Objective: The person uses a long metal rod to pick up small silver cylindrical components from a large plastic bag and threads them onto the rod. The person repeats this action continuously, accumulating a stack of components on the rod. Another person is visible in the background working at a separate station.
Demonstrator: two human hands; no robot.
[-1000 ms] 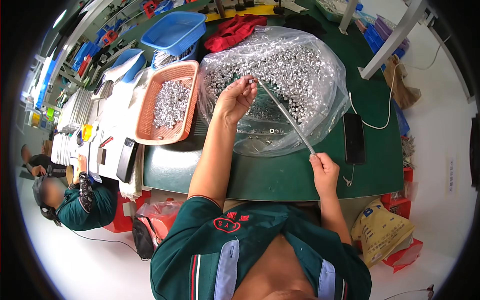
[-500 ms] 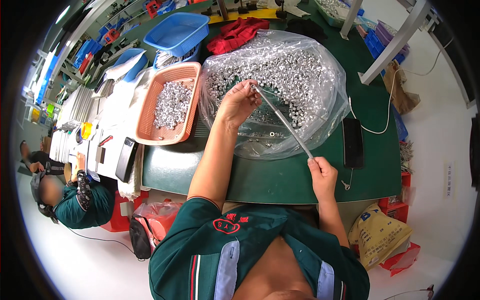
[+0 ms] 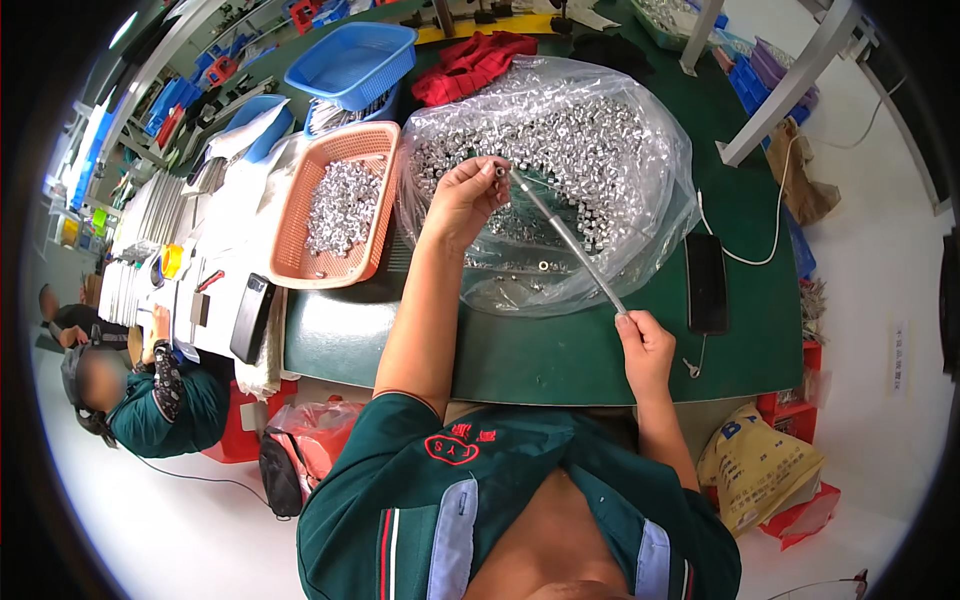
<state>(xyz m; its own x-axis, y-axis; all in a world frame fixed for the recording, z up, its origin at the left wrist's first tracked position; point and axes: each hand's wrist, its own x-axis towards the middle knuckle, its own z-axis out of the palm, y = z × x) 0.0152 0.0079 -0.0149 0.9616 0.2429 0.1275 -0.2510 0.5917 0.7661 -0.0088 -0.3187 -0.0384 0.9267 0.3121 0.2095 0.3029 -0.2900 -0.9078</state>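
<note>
Head view: right hand (image 3: 647, 352) grips silvery metal rod (image 3: 572, 241), likely stiff, best end-held; left hand (image 3: 466, 203) pinches silvery metal ring (image 3: 500, 172).

Rod (image 3: 568, 238) over bag (image 3: 660, 215); basket (image 3: 382, 230) left, phone (image 3: 707, 285) right.

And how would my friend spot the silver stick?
On the green table, find the big clear bag of small metal pieces. The silver rod slants over it, lower end in the right hand. It is long and straight; the pieces are short.
</note>
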